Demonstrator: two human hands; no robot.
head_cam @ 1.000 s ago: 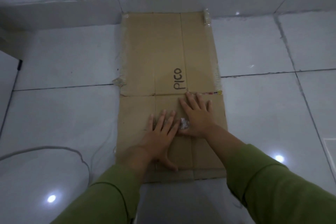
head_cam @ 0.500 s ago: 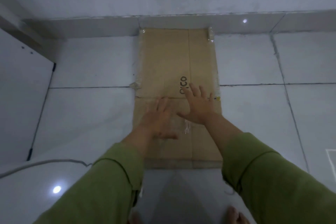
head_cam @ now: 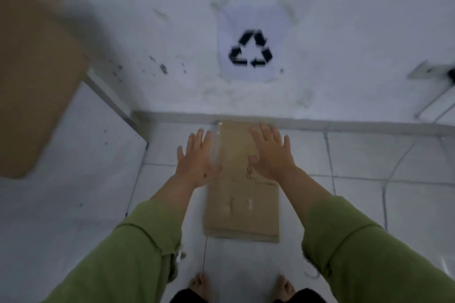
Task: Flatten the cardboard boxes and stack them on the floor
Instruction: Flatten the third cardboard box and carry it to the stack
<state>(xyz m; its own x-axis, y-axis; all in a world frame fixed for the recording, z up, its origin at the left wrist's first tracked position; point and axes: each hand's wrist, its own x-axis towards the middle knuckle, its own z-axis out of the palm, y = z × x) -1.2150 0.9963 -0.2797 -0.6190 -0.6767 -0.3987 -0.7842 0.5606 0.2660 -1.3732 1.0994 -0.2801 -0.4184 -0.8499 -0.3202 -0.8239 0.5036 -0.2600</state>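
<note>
A flattened brown cardboard box (head_cam: 242,214) lies on the white tiled floor, its far end against the wall's skirting. It looks like a thin stack of flat layers. My left hand (head_cam: 197,160) hovers above the box's left edge with fingers spread and straight, holding nothing. My right hand (head_cam: 272,155) is raised over the far right part of the box, fingers also straight and apart. Both arms wear green sleeves. An unflattened brown box (head_cam: 32,76) stands at the upper left, partly out of frame.
A paper sign with a black recycling symbol (head_cam: 251,49) is taped to the wall above the stack. My bare feet (head_cam: 202,285) stand just before the box. A white cabinet side (head_cam: 73,145) lies left; thin cables (head_cam: 384,194) run over the floor at right.
Both hands have lifted off the cardboard and moved apart. My head has risen and tilted up, bringing the wall sign, my feet and the upright box into view.
</note>
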